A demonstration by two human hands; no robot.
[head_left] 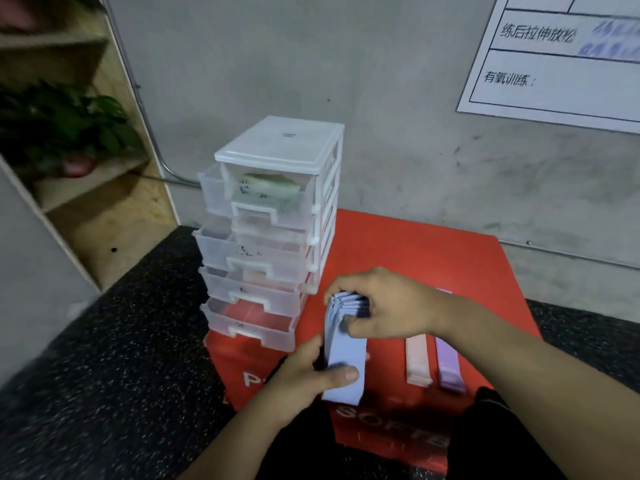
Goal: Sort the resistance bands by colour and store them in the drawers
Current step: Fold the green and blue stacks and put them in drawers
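A stack of folded blue resistance bands [346, 362] is held between both hands above the red mat [450, 265]. My left hand [304, 375] grips its near end, thumb on top. My right hand [384, 306] pinches the far end. A folded pink band [418, 360] and a folded purple band [448, 367] lie side by side on the mat to the right. The clear plastic drawer unit [277, 140] stands at the mat's left rear with its drawers pulled partly out; the top drawer [221, 192] holds green bands [270, 188].
A wooden shelf [104, 202] with a potted plant [65, 126] stands at the left. A grey wall with a white printed chart [561, 57] is behind. Dark speckled flooring [121, 358] surrounds the mat. My dark-clothed legs are at the bottom edge.
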